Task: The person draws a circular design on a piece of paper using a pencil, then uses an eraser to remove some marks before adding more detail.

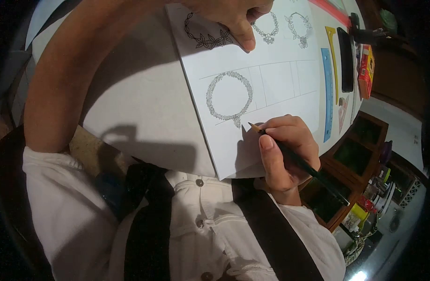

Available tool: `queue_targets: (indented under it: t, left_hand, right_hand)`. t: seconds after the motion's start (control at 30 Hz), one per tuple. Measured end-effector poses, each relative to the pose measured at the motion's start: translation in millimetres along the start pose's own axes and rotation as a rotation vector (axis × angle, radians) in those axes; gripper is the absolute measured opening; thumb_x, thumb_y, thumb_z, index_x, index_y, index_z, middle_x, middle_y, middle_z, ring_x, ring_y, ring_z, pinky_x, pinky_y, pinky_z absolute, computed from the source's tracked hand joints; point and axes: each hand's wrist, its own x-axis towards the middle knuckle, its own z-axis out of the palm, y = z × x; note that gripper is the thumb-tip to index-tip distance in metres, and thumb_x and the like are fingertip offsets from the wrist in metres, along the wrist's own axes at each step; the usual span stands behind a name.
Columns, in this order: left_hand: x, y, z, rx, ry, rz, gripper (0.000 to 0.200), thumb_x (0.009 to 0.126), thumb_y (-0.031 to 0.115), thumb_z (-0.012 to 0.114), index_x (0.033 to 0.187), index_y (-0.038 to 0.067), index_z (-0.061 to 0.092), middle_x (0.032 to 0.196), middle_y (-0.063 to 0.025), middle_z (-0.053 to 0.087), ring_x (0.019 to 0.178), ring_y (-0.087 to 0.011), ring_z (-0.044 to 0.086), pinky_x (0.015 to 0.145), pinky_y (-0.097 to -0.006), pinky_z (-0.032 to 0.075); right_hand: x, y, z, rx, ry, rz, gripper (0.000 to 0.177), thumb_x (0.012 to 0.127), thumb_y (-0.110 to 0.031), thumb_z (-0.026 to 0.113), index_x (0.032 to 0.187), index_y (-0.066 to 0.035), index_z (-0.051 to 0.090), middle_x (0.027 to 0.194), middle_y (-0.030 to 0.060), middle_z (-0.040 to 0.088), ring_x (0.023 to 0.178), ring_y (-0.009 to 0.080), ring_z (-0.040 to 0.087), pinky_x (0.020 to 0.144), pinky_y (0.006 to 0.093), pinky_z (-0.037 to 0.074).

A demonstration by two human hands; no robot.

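Note:
My right hand is closed around a dark green pencil, its sharpened tip just right of the small pendant below a round leafy wreath drawing. The drawing is on a white sheet of paper, with ruled pencil lines beside it. At the top of the sheet, my left hand lies with its thumb stretched down onto the paper, between an inked necklace-like drawing and another wreath drawing. The frame edge cuts off part of this hand.
A blue ruler, a yellow strip-like tool, a black case and a red and yellow box lie along the table's right side. Beyond the edge stands a wooden cabinet with glass panes. A third wreath drawing is at the sheet's upper right.

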Motion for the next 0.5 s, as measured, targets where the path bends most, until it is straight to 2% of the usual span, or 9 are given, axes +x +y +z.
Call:
queue_targets:
  t: [0.2,0.47,0.5]
  left_hand:
    - [-2,1,-1,-0.015,-0.013,-0.010,0.040,0.089,0.036,0.077,0.094,-0.003,0.072,0.082,-0.0179,0.072,0.078,-0.0302,0.069,0.071,-0.0405,0.054]
    - [-2,-3,4,0.005,0.005,0.005,0.040,0.089,0.037,0.078,0.094,-0.003,0.073,0.082,-0.0185,0.072,0.078,-0.0311,0.069,0.072,-0.0406,0.054]
    - [-7,-6,10,0.029,0.087,0.075,0.041,0.089,0.037,0.078,0.094,-0.003,0.073,0.082,-0.0186,0.072,0.078,-0.0312,0.070,0.072,-0.0407,0.054]
  right_hand:
    - [0,-1,-1,-0.011,-0.033,0.018,0.010,0.083,0.000,0.073,0.090,0.002,0.066,0.083,0.0195,0.071,0.067,0.0243,0.069,0.060,0.0315,0.053]
    - [2,1,3,-0.048,-0.013,-0.064,0.012,0.083,0.000,0.074,0.093,0.001,0.066,0.088,0.0196,0.073,0.071,0.0255,0.070,0.062,0.0323,0.054]
    - [1,1,2,-0.048,-0.013,-0.063,0.012,0.083,0.000,0.074,0.093,0.001,0.066,0.088,0.0196,0.073,0.071,0.0255,0.070,0.062,0.0323,0.054]
